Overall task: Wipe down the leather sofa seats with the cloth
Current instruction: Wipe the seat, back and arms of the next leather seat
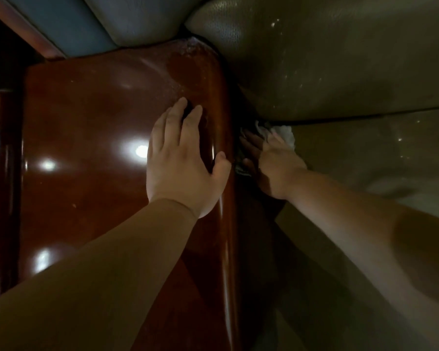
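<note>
— Where the seat (365, 153) meets the backrest (340, 59), what's there?
— A white cloth (285, 134), pinched in the right hand (271, 158) beside the armrest (112, 122).
— And the left hand (180, 158)?
— Flat on that glossy wooden armrest, fingers straight, holding nothing.

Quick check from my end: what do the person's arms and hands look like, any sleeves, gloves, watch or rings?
Both forearms are bare as far as the view reaches, with no sleeve cuffs showing. The left hand wears no glove, and no ring or watch shows on it. The right hand is ungloved too, its wrist bare; its fingers are partly hidden in the dim light, so I cannot rule out a ring there.
</note>
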